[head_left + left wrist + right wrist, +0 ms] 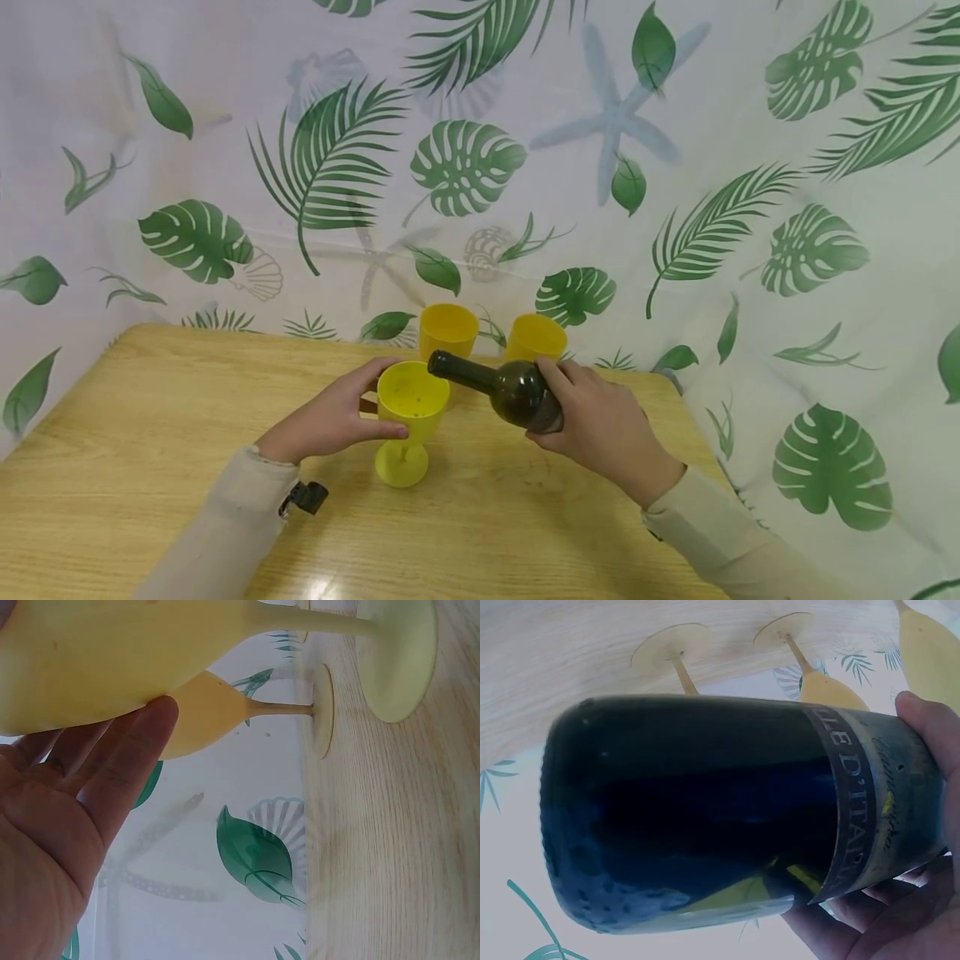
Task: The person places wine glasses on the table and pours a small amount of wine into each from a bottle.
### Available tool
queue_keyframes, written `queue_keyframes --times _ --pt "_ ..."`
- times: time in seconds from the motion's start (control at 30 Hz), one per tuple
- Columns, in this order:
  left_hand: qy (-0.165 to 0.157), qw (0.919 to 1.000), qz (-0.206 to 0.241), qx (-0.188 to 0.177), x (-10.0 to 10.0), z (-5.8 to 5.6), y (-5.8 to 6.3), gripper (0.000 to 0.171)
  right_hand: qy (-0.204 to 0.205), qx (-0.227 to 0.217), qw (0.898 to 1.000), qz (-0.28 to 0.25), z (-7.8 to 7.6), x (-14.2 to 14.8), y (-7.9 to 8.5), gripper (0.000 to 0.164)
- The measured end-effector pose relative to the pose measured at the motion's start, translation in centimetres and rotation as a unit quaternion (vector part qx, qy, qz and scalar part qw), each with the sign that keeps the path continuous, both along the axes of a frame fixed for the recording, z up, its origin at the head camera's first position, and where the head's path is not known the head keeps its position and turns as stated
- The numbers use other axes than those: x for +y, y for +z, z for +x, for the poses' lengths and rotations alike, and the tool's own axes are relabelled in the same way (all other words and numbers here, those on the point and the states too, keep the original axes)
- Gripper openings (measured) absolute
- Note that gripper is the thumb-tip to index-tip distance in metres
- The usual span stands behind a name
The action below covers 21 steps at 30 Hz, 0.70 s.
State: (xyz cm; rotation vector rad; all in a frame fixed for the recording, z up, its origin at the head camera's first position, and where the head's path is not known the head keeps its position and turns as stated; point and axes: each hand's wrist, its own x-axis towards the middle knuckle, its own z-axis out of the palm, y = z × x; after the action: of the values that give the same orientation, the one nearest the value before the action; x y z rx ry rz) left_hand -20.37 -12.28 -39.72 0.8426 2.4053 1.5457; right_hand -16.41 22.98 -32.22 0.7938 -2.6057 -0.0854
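My left hand (337, 417) holds a bright yellow goblet (412, 408) by its bowl, thumb at the front and the other fingers round the far side. The goblet stands nearly upright, and small dark specks show inside its bowl. I cannot tell whether its foot (397, 660) touches the table. My right hand (600, 421) grips a dark green wine bottle (519, 393) round its labelled body. The bottle is tipped almost level, its mouth at the goblet's right rim. In the right wrist view the bottle's base points left; no stream of liquid is visible.
Two orange-yellow goblets stand behind at the table's far edge, the left goblet (447, 327) partly behind the held one and the right goblet (536, 335) partly behind the bottle. The wooden table (187, 417) meets a leaf-patterned cloth (480, 242) at the back.
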Motion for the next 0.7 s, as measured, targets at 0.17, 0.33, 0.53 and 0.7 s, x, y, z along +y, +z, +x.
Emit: queue_keyframes --times 0.17,0.33,0.53,0.7 --pt "0.001 1.0 -0.004 0.003 0.1 0.08 0.08 0.083 -0.003 -0.007 1.0 0.012 -0.05 -0.02 0.09 0.093" --pt "-0.002 1.0 -0.004 0.0 0.07 0.07 0.13 0.083 0.001 -0.007 1.0 0.025 0.03 -0.24 0.41 0.089" --pt "-0.002 1.0 -0.003 0.002 0.08 -0.06 0.02 0.083 0.009 -0.003 0.999 0.038 0.07 -0.4 0.72 0.086" --pt "-0.005 1.0 -0.003 0.004 0.08 0.03 0.09 0.083 0.013 0.0 0.999 0.045 0.08 -0.47 0.74 0.087"
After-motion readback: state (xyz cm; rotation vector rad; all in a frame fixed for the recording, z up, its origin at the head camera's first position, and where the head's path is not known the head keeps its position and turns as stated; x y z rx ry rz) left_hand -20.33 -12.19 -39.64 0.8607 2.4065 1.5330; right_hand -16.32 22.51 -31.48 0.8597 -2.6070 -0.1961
